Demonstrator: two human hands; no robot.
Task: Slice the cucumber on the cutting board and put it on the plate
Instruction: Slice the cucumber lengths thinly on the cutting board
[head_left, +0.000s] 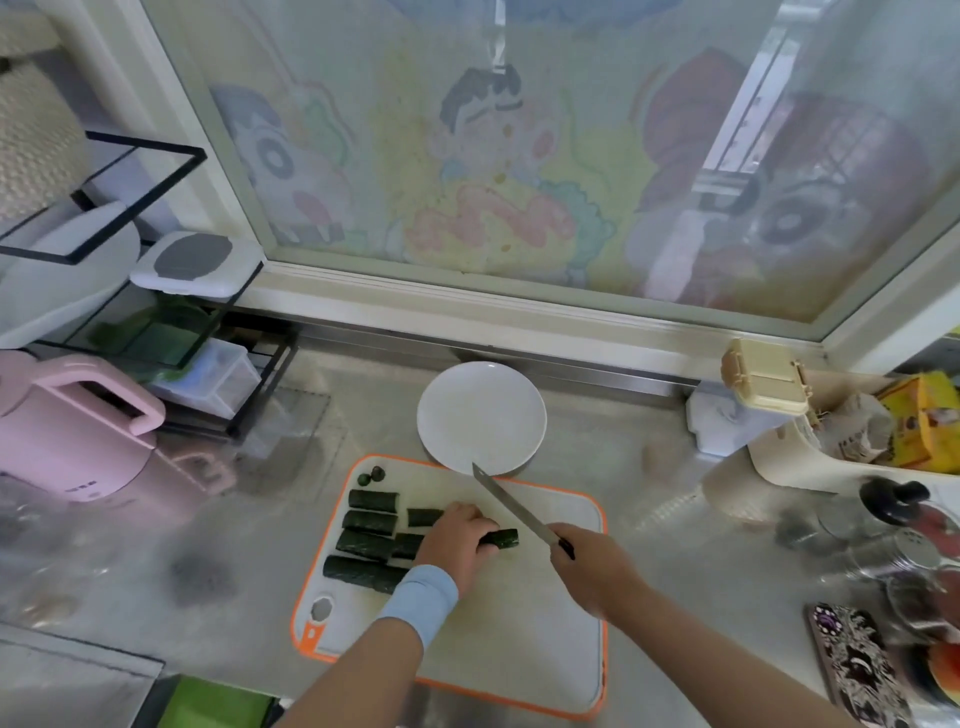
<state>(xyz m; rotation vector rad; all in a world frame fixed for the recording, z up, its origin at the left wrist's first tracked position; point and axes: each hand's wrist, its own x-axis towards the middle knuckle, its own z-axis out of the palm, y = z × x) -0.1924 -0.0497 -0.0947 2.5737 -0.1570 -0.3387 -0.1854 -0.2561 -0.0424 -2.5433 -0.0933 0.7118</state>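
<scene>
A white cutting board (545, 623) with an orange rim lies on the counter. Several dark green cucumber pieces (366, 543) lie on its left part, with two small end bits (375, 474) at the far left corner. My left hand (457, 543), with a light blue wristband, grips one cucumber piece (506, 538) whose cut end sticks out to the right. My right hand (592, 566) holds a knife (511, 506) by the handle; its blade points up-left, raised just right of that piece. An empty white plate (480, 415) sits beyond the board.
A pink kettle (72, 431) and a black wire rack with containers (171, 332) stand at the left. At the right are a cream box (763, 376), a tub of packets (883, 431), jars (893, 530) and a patterned phone (857, 670). A window runs along the back.
</scene>
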